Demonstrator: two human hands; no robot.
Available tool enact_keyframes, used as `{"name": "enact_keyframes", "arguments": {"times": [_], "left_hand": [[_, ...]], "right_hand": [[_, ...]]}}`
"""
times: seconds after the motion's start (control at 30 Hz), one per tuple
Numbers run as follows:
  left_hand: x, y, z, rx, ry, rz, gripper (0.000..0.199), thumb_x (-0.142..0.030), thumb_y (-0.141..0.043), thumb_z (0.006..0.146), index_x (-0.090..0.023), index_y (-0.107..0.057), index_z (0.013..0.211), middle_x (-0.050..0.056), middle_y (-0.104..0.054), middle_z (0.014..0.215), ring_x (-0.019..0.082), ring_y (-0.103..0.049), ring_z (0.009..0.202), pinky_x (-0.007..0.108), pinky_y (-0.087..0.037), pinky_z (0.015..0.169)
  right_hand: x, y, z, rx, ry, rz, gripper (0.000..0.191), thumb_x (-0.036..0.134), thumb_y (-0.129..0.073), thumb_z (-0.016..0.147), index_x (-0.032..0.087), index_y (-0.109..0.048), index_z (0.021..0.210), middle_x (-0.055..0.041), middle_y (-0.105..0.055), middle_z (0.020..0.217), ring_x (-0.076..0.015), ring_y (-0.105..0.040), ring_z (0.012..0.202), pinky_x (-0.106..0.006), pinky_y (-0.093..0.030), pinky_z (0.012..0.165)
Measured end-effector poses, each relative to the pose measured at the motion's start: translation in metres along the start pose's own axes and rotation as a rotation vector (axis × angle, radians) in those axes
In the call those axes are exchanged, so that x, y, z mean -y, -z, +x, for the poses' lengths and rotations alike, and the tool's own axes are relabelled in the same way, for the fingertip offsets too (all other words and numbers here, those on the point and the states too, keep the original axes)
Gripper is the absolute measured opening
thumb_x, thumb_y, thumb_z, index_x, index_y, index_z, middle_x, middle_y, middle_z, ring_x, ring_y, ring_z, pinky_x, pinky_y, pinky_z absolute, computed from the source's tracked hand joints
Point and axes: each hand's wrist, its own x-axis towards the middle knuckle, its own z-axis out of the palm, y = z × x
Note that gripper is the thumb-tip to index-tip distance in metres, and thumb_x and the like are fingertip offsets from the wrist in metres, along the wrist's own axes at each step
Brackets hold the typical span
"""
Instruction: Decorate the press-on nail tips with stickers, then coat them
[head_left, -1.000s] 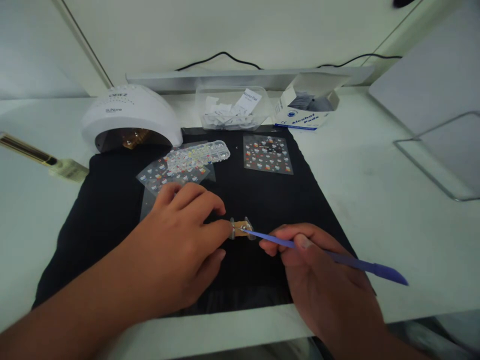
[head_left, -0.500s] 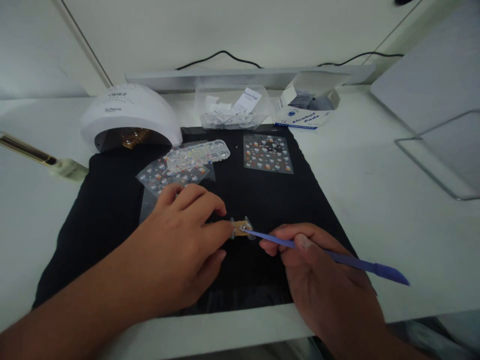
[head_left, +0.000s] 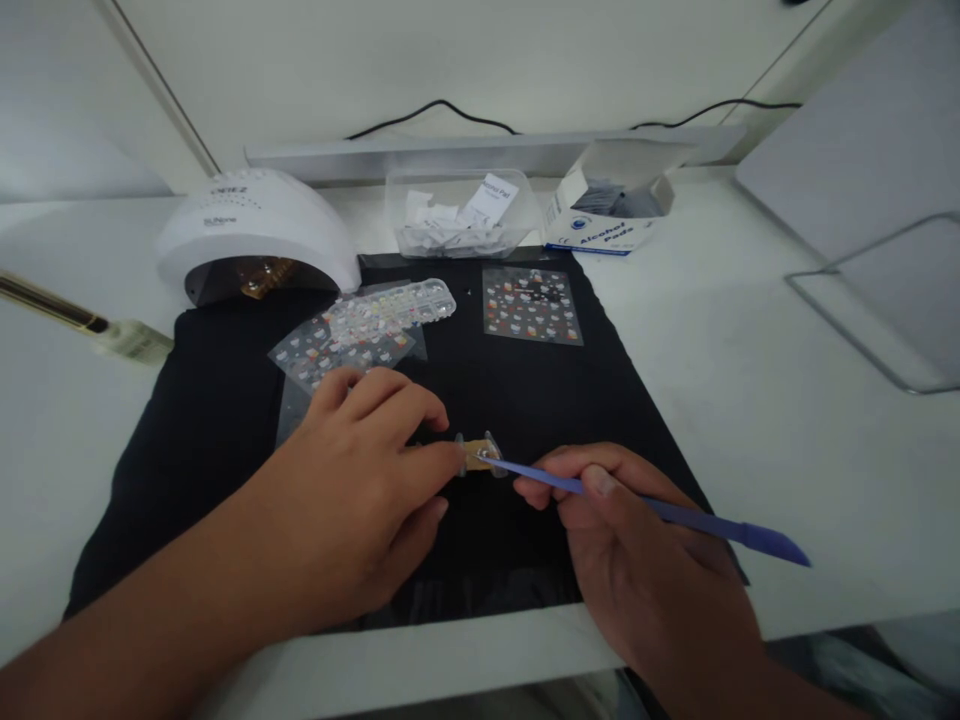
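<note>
A small tan piece with clear curved ends point(head_left: 477, 456) lies on the black mat point(head_left: 517, 400). My left hand point(head_left: 375, 480) is bent over the mat, a fingertip against the left end of that piece; its fingers are curled, and whether they grip it cannot be made out. Between the thumb and fingers of my right hand point(head_left: 630, 540) is a thin purple tool point(head_left: 682, 515). The tool's pointed tip touches or hovers just over the middle of the tan piece.
Behind the hands are sticker sheets point(head_left: 532, 305), a clear gem case point(head_left: 427, 300), a white lamp point(head_left: 255, 225), a clear box of packets point(head_left: 397, 240) and an alcohol pad box point(head_left: 600, 232). A bottle point(head_left: 135, 340) lies left; a metal frame point(head_left: 847, 330) stands right.
The whole view has shifted slightly, with everything a little further left. Both hands keep nearly the same pose, and the tool tip stays at the tan piece.
</note>
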Motion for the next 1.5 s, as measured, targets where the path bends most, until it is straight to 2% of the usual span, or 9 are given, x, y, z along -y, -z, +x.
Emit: {"name": "enact_keyframes", "arguments": {"times": [0.1, 0.3, 0.47, 0.87, 1.03, 1.13, 1.27, 1.4, 1.5], "left_hand": [[0.000, 0.001, 0.000, 0.004, 0.002, 0.006, 0.023, -0.015, -0.055, 0.094, -0.021, -0.073, 0.107, 0.010, -0.066, 0.112, 0.033, -0.056, 0.108, 0.055, -0.039, 0.088], [0.000, 0.000, 0.000, 0.028, 0.004, -0.003, 0.030, -0.014, -0.057, 0.092, -0.025, -0.071, 0.116, 0.009, -0.065, 0.114, 0.033, -0.055, 0.109, 0.055, -0.039, 0.090], [0.000, -0.001, 0.000, 0.023, 0.004, -0.001, 0.034, -0.014, -0.057, 0.093, -0.026, -0.069, 0.121, 0.009, -0.065, 0.115, 0.032, -0.056, 0.109, 0.055, -0.038, 0.090], [0.001, -0.003, 0.001, 0.046, 0.008, -0.034, 0.035, -0.013, -0.056, 0.092, -0.026, -0.068, 0.121, 0.010, -0.062, 0.117, 0.033, -0.054, 0.111, 0.058, -0.039, 0.090], [0.000, -0.002, 0.001, 0.079, 0.011, -0.014, 0.041, -0.013, -0.058, 0.091, -0.030, -0.065, 0.128, 0.011, -0.059, 0.122, 0.035, -0.053, 0.115, 0.061, -0.037, 0.092], [0.001, 0.004, -0.003, -0.011, 0.032, -0.087, 0.040, -0.013, -0.059, 0.092, -0.029, -0.061, 0.128, 0.009, -0.054, 0.128, 0.032, -0.051, 0.120, 0.057, -0.038, 0.098], [0.004, 0.013, -0.007, -0.202, 0.101, -0.183, 0.033, -0.010, -0.056, 0.095, -0.026, -0.058, 0.124, 0.007, -0.053, 0.127, 0.026, -0.050, 0.122, 0.048, -0.040, 0.103], [0.004, 0.008, -0.001, -0.132, 0.088, -0.135, 0.029, -0.005, -0.054, 0.094, -0.027, -0.066, 0.110, 0.004, -0.057, 0.119, 0.025, -0.052, 0.115, 0.047, -0.038, 0.098], [0.002, -0.001, 0.007, -0.071, 0.073, -0.111, 0.028, -0.004, -0.053, 0.094, -0.024, -0.071, 0.100, 0.006, -0.060, 0.118, 0.027, -0.052, 0.112, 0.048, -0.038, 0.093]], "right_hand": [[0.000, 0.001, -0.001, -0.001, -0.001, -0.001, 0.024, 0.048, -0.079, 0.078, 0.025, -0.078, 0.070, -0.0016, -0.076, 0.068, -0.0182, -0.073, 0.068, -0.029, -0.060, 0.066], [0.000, 0.003, -0.002, 0.046, 0.004, -0.021, 0.029, 0.052, -0.075, 0.083, 0.024, -0.076, 0.073, -0.0031, -0.075, 0.071, -0.0196, -0.073, 0.072, -0.033, -0.061, 0.070], [0.001, 0.003, -0.001, 0.040, -0.009, 0.014, 0.031, 0.055, -0.079, 0.079, 0.025, -0.077, 0.071, -0.0024, -0.075, 0.070, -0.0195, -0.072, 0.071, -0.031, -0.060, 0.068], [-0.006, 0.009, 0.002, 0.068, 0.045, 0.235, 0.022, 0.042, -0.073, 0.087, 0.024, -0.080, 0.076, -0.0014, -0.072, 0.072, -0.0151, -0.070, 0.073, -0.025, -0.059, 0.071], [-0.005, 0.009, 0.005, 0.038, 0.007, 0.310, 0.019, 0.042, -0.077, 0.082, 0.025, -0.080, 0.074, -0.0006, -0.069, 0.074, -0.0156, -0.070, 0.072, -0.027, -0.060, 0.073], [-0.005, 0.010, 0.006, 0.032, -0.006, 0.331, 0.020, 0.044, -0.077, 0.081, 0.025, -0.080, 0.075, -0.0009, -0.068, 0.075, -0.0164, -0.069, 0.072, -0.029, -0.060, 0.072], [-0.006, 0.011, 0.005, 0.041, -0.017, 0.346, 0.022, 0.045, -0.078, 0.080, 0.024, -0.080, 0.074, -0.0016, -0.068, 0.074, -0.0170, -0.068, 0.071, -0.030, -0.060, 0.070], [-0.006, 0.012, 0.006, 0.050, -0.045, 0.355, 0.021, 0.045, -0.079, 0.081, 0.025, -0.079, 0.075, -0.0016, -0.068, 0.076, -0.0171, -0.068, 0.073, -0.030, -0.059, 0.071], [-0.007, 0.012, 0.007, 0.044, -0.053, 0.383, 0.020, 0.044, -0.077, 0.082, 0.025, -0.079, 0.076, -0.0016, -0.067, 0.075, -0.0168, -0.066, 0.072, -0.030, -0.059, 0.070]]}}
